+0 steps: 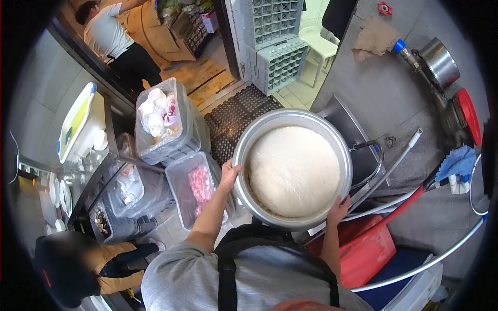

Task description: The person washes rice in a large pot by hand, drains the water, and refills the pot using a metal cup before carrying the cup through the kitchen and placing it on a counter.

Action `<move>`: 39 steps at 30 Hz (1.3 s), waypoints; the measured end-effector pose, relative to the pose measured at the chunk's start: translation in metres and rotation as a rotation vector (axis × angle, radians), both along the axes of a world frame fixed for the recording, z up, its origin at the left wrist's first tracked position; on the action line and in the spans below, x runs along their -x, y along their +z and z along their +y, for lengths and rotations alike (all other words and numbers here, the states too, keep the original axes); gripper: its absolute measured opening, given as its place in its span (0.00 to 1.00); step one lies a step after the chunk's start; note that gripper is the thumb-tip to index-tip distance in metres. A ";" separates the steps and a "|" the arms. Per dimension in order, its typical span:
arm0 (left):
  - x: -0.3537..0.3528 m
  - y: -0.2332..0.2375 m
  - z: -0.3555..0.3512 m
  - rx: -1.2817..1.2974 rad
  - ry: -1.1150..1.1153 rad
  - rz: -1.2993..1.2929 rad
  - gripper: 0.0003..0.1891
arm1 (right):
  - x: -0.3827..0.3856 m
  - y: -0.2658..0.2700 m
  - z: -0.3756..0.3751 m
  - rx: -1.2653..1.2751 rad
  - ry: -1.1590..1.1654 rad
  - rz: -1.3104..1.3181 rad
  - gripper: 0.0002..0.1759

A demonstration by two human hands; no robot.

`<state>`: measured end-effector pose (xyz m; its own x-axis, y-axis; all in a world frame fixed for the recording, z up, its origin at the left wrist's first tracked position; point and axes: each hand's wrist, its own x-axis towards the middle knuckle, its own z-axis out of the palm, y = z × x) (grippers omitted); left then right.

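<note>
A large round metal pot [243, 194], full nearly to the rim with pale, foamy or cloudy contents [295, 171], is held in front of my body. My left hand [229, 175] grips its left rim, thumb on top and fingers around the outside. At the lower right edge, my right hand [338, 210] is closed on the pot's side. The pot looks roughly level. Its underside is hidden.
Plastic bins [199, 192] with bags and pink contents stand at left. One person [78, 264] is close at lower left, another [116, 39] beyond the doorway. A black mat [233, 116], grey crates [280, 65], a sink [363, 155], hoses [430, 259] and a red bin [363, 249] surround me.
</note>
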<state>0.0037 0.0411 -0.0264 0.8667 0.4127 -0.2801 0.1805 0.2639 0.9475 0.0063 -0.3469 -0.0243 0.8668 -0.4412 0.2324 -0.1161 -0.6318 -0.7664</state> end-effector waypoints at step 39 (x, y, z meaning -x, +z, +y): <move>-0.020 0.019 -0.038 -0.713 0.102 0.386 0.22 | -0.217 -0.009 0.059 -0.076 1.426 0.673 0.32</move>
<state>0.0236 0.0027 -0.0077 0.7114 0.6761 -0.1920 0.5365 -0.3459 0.7698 0.2234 -0.2875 -0.0337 0.4935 0.8028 -0.3347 0.1984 -0.4785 -0.8554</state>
